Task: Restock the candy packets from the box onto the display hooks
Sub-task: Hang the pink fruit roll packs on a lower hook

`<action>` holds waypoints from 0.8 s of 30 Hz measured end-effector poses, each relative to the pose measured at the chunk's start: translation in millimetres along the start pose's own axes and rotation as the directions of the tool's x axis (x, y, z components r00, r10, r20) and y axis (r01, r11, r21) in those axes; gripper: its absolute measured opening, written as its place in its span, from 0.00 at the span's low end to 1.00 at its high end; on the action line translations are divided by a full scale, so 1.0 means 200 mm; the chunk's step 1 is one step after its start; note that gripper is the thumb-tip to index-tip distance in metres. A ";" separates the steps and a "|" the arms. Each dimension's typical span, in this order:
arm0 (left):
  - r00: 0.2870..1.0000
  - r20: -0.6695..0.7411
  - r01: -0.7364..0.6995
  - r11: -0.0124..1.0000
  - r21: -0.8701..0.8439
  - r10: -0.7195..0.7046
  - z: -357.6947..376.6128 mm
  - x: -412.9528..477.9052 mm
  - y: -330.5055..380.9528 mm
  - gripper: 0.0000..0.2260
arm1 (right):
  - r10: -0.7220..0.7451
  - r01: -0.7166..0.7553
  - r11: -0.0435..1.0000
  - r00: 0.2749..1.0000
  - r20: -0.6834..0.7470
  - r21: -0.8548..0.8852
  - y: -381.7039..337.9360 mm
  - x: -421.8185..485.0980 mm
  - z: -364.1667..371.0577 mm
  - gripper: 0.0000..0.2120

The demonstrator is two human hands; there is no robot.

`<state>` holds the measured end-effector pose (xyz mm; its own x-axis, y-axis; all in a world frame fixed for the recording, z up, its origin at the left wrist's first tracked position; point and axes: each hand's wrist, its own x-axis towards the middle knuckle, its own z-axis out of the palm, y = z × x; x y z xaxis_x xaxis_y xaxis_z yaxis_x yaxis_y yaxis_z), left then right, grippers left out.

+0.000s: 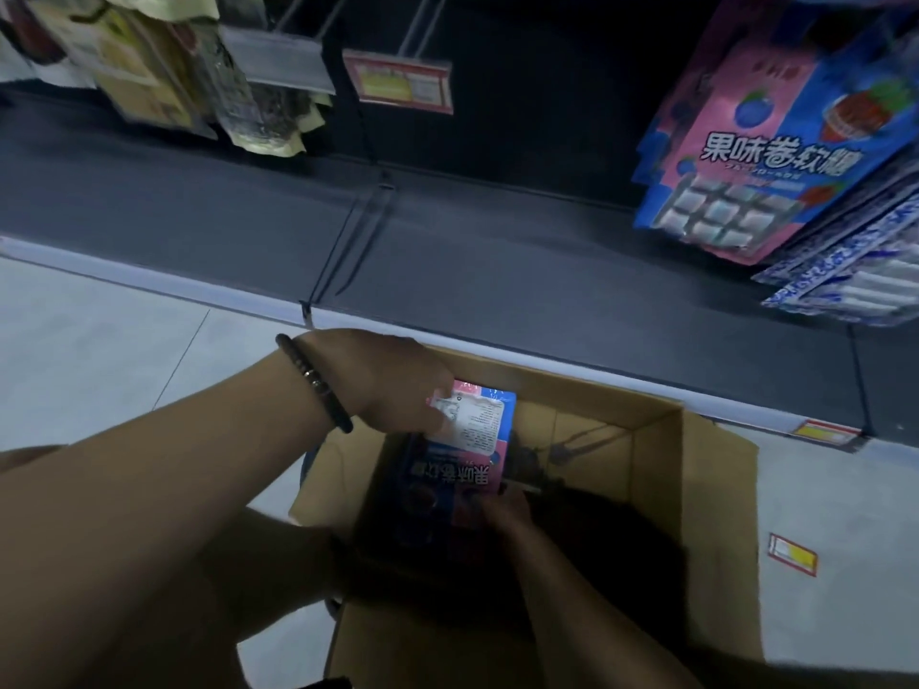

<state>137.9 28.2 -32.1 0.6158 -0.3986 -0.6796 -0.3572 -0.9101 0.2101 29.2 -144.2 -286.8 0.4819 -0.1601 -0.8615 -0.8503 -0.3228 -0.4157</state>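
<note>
Both hands down in the cardboard box (706, 489)

Left hand (393, 385) grips a candy packet (472, 440); right hand (507, 512), under it, pinches its lower edge.

An open brown cardboard box (696, 489) sits on the floor against the dark shelf base, its inside mostly in shadow. Pink-and-blue printed candy packets (467, 440) stand upright at its left side. Matching pink-and-blue packets (756, 141) hang tilted from display hooks at upper right.

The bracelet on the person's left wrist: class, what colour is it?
The bracelet is dark, nearly black, made of beads, best seen in the head view.
</note>
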 end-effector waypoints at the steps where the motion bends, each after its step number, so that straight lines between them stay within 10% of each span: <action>1: 1.000 0.018 0.001 1.000 0.012 -0.001 -0.02 0.00 0.02 0.18 | 0.008 -0.008 1.000 1.000 -0.012 0.000 0.01 0.03 0.01 0.26; 10: 0.992 0.115 -0.056 0.993 0.108 0.044 -0.06 -0.02 0.11 0.16 | 0.113 -0.111 0.992 0.993 -0.030 0.054 -0.03 0.05 0.01 0.11; 17: 0.993 0.118 -0.029 0.994 0.109 0.016 -0.05 -0.02 0.08 0.19 | 0.065 -0.075 0.973 0.997 0.052 0.220 -0.11 -0.01 -0.04 0.16; 20: 0.994 0.099 -0.072 0.984 0.161 0.056 -0.05 -0.02 0.07 0.24 | 0.005 -0.042 0.953 0.993 0.122 0.301 -0.08 0.17 -0.07 0.35; 24: 0.992 0.083 -0.108 0.978 0.180 0.094 -0.04 -0.02 0.06 0.27 | -0.015 -0.046 0.931 0.986 0.165 0.361 -0.34 -0.20 -0.22 0.05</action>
<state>136.3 18.9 -22.0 0.5189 -0.4718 -0.7128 -0.5423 -0.8263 0.1521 76.0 -157.5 -210.6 0.4534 0.0012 -0.8913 -0.8905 0.0436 -0.4529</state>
